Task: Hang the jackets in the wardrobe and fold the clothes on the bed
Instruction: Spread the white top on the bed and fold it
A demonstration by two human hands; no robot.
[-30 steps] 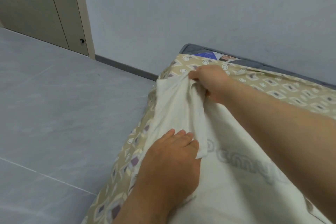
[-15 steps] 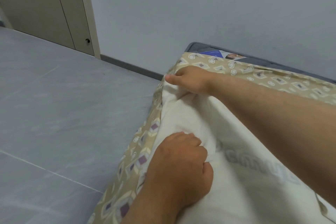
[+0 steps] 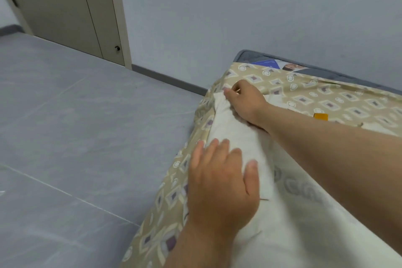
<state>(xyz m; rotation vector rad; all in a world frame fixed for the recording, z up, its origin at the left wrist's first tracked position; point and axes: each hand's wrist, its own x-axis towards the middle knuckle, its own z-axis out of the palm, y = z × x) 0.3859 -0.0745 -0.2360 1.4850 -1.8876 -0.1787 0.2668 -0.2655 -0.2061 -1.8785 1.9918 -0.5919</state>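
Left hand [image 3: 221, 185] flattened; shirt [image 3: 236, 135] lies along bed [image 3: 174, 183] edge.

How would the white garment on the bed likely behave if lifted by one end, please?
Probably floppy: the white garment shows soft creases and follows the bed. Likely light: faint lettering seems to show through it. It should flatten easily under the left hand.
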